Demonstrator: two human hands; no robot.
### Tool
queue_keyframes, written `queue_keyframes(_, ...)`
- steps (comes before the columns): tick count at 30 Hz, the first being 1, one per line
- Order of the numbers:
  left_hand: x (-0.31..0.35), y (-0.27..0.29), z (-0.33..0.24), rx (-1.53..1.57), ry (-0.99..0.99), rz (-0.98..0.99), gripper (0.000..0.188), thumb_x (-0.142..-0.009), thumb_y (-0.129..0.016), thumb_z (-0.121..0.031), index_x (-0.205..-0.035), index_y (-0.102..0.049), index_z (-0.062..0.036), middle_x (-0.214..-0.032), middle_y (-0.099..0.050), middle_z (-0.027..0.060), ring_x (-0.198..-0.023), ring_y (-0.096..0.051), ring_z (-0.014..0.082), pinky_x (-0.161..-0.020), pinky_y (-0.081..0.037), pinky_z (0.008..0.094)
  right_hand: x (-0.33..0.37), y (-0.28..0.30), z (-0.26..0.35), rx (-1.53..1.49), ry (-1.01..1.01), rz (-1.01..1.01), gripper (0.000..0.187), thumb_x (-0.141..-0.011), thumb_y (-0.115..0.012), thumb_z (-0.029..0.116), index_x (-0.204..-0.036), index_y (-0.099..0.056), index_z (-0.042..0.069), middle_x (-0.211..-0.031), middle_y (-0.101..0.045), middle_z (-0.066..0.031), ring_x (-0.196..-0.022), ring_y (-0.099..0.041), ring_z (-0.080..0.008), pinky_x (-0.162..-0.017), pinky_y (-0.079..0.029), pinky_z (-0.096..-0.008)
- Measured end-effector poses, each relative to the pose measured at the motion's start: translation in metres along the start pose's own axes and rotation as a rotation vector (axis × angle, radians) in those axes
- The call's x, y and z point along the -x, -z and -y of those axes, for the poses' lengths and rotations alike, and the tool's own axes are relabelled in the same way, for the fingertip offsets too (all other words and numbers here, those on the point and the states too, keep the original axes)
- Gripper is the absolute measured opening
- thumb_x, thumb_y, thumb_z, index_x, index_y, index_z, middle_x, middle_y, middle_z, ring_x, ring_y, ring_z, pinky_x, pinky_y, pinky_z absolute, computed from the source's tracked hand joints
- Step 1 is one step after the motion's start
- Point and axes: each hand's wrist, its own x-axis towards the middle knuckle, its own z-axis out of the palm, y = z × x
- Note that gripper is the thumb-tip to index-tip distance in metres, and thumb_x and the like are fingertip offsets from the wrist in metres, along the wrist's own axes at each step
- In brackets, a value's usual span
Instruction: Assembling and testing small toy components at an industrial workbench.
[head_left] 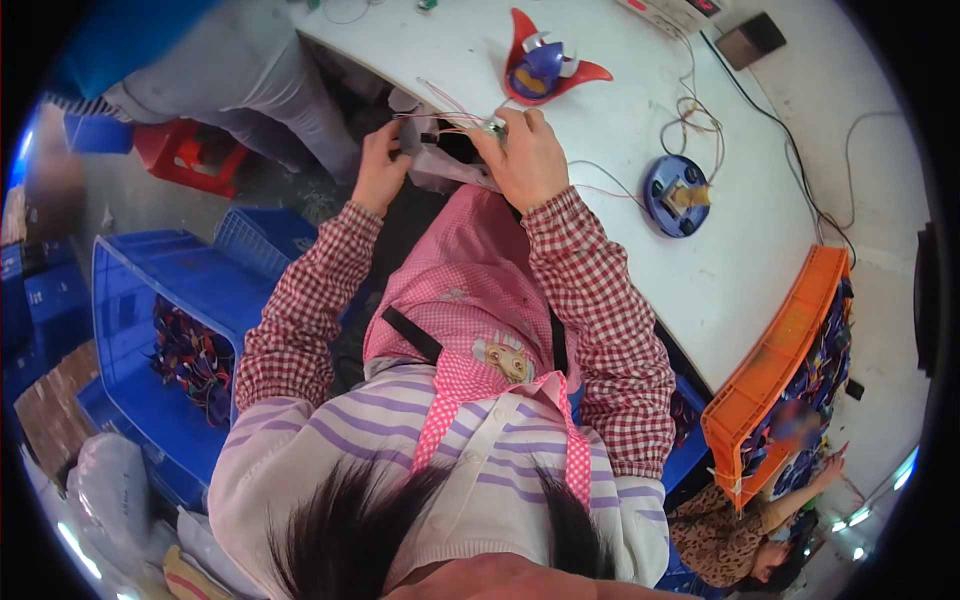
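My right hand (pixel 527 158) is closed at the table's edge, thumb and fingers pinching a small green circuit board (pixel 495 128). Thin red and white wires (pixel 450 118) run from that board toward my left hand (pixel 383 168), whose fingers are curled; what they grip, if anything, is too small to make out. Below the wires, between both hands, hangs an open whitish plastic bag (pixel 432 165) with dark contents. Just beyond my right hand stands a red, blue and silver winged toy part (pixel 545 70). A round blue base (pixel 678 196) with wires attached lies to the right.
The white table (pixel 630 130) carries loose cables and a power unit (pixel 672 12) at the back. An orange crate (pixel 775 360) of dark parts sits at right, near another person (pixel 735 530). Blue bins (pixel 130 300) stand left; a person's legs (pixel 250 75) are close by.
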Motion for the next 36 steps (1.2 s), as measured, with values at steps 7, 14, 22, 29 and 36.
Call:
queue_keyframes(7, -0.004, -0.012, 0.006, -0.052, -0.130, 0.201, 0.050, -0.077, -0.054, -0.001, -0.127, -0.047, -0.0013, -0.118, -0.046, 0.0127, -0.099, -0.050, 0.0231, -0.081, -0.046, 0.0277, -0.015, 0.000, -0.009, -0.102, -0.195, 0.214, 0.023, -0.082, -0.061, 0.022, -0.090, -0.063, 0.001, -0.087, -0.060, -0.0124, -0.073, -0.058, -0.0259, -0.067, -0.047, -0.0332)
queue_keyframes(14, 0.011, -0.014, -0.002, -0.219, -0.240, 0.248, 0.044, -0.080, -0.057, -0.004, -0.124, -0.050, -0.0028, -0.103, -0.055, 0.0071, -0.083, -0.055, 0.0182, -0.072, -0.046, 0.0236, -0.016, 0.025, -0.026, -0.209, -0.309, 0.249, 0.019, -0.081, -0.061, 0.018, -0.086, -0.064, -0.001, -0.074, -0.062, -0.0083, -0.067, -0.055, -0.0179, -0.064, -0.045, -0.0277)
queue_keyframes(22, 0.056, -0.032, -0.061, 0.300, 0.005, 0.370, 0.030, -0.089, -0.053, -0.006, -0.118, -0.053, -0.0009, -0.087, -0.060, 0.0066, -0.066, -0.054, 0.0121, -0.060, -0.045, 0.0200, -0.015, 0.040, -0.049, -0.144, -0.315, 0.294, 0.023, -0.081, -0.062, 0.021, -0.091, -0.063, 0.000, -0.077, -0.061, -0.0078, -0.068, -0.054, -0.0172, -0.064, -0.045, -0.0278)
queue_keyframes(29, 0.072, -0.035, -0.089, 0.398, 0.043, 0.291, 0.031, -0.092, -0.049, -0.005, -0.123, -0.049, -0.0013, -0.088, -0.061, 0.0095, -0.068, -0.058, 0.0123, -0.061, -0.047, 0.0199, 0.013, 0.042, -0.035, -0.053, 0.043, -0.236, 0.029, -0.078, -0.066, 0.015, -0.102, -0.059, 0.000, -0.087, -0.057, -0.0113, -0.072, -0.053, -0.0211, -0.065, -0.045, -0.0305)
queue_keyframes(36, 0.068, -0.025, -0.092, 0.422, 0.071, 0.483, 0.034, -0.094, -0.046, -0.006, -0.127, -0.043, 0.0001, -0.096, -0.060, 0.0155, -0.073, -0.060, 0.0151, -0.064, -0.050, 0.0216, 0.142, -0.001, -0.030, -0.172, -0.146, 0.267, 0.037, -0.081, -0.063, 0.021, -0.112, -0.054, 0.002, -0.088, -0.059, -0.0129, -0.069, -0.059, -0.0290, -0.065, -0.049, -0.0368)
